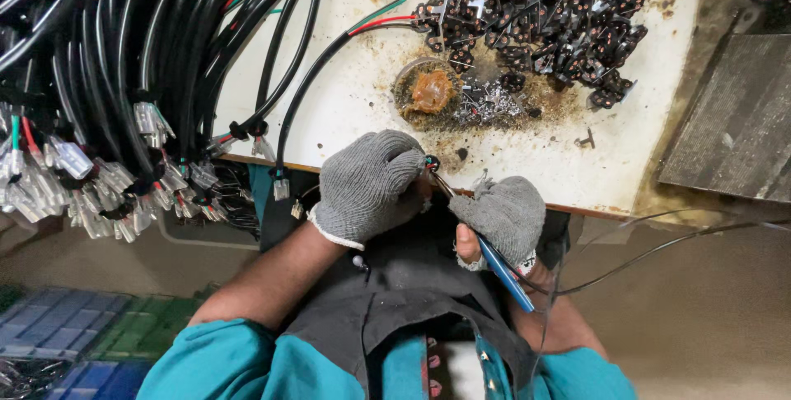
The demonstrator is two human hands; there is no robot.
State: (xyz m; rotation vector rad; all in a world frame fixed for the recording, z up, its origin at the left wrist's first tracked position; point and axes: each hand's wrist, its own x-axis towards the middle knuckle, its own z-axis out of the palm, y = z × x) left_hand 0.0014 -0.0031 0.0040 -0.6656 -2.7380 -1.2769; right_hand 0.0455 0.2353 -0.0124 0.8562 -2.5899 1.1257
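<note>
The person sits close against the edge of a stained white worktable (362, 95), both hands in grey knitted gloves. The left hand (368, 184) is curled shut, its fingertips pinching a small black plug piece (432, 162) right at the table's near edge. The right hand (501, 215) is closed around a blue-handled soldering iron (504, 272), held like a pen, with its thin tip slanting up to the plug piece so that the two hands nearly meet there. A black cord from the iron trails off to the right. Just beyond the hands, on the tabletop, stands a small round tin of brown flux paste (428, 88), with a scatter of little bright metal terminals (492, 107) just beside it. Farther back lies a heap of black plug inserts with copper contacts (540, 25). A black sheathed cable with red and green cores (329, 62) curves across the table towards that heap. To the left hangs a thick bundle of black cables ending in clear-sleeved crimp connectors (91, 169). A dark grey slab (737, 124) lies at the right.
</note>
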